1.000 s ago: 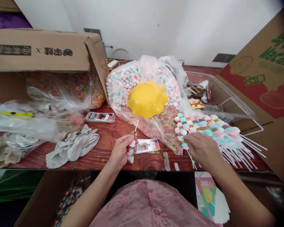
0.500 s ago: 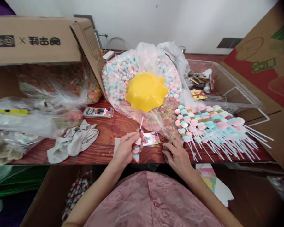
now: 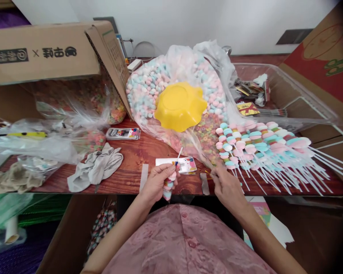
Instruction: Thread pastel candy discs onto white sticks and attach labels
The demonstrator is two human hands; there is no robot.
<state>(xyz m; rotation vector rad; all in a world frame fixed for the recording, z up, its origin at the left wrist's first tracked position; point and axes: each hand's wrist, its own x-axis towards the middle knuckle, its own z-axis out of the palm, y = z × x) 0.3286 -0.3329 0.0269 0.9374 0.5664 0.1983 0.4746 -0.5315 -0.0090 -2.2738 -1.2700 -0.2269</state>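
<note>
Between thumb and fingers of my left hand (image 3: 157,182) I grip a slim, clear-wrapped skewer of pink, white and blue puffy sweets (image 3: 168,188), just above the near edge of the reddish wood-grain surface (image 3: 148,149). Its smooth white stick (image 3: 180,153) slants up past my thumb. Farther off, a glossy yellow wavy-rimmed plastic bowl (image 3: 180,106) lies base-up on a crinkled clear bag of pastel sweets (image 3: 148,89). To the right, a heap of similar soft skewers (image 3: 254,146) spreads its white sticks nearward.

My fingers hide part of the wrapped skewer, and my left hand overlaps a white printed packet (image 3: 190,164). The big cardboard box (image 3: 42,53) is cut off at left.

My right hand (image 3: 227,186) is nearly closed, knuckles up, a thin yellow strip (image 3: 207,172) pinched at the fingertips; its far end is hard to make out.
</note>
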